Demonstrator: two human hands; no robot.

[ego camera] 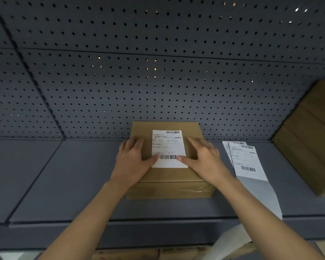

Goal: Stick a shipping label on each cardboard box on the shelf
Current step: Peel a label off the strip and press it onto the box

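A brown cardboard box (pixel 169 186) stands on the grey shelf (pixel 73 175), near the pegboard back. A white shipping label (pixel 168 145) with barcodes lies flat on the box's top. My left hand (pixel 133 160) rests on the box at the label's left side, its thumb pressing the label's lower left edge. At the label's right side, my right hand (pixel 203 158) lies flat, thumb pressing the lower right edge. The fingers of both hands are straight.
A strip of further labels (pixel 248 162) lies on the shelf to the right, its blank backing hanging over the front edge. A stack of larger cardboard boxes (pixel 311 139) fills the far right. The grey pegboard (pixel 158 72) closes the back.
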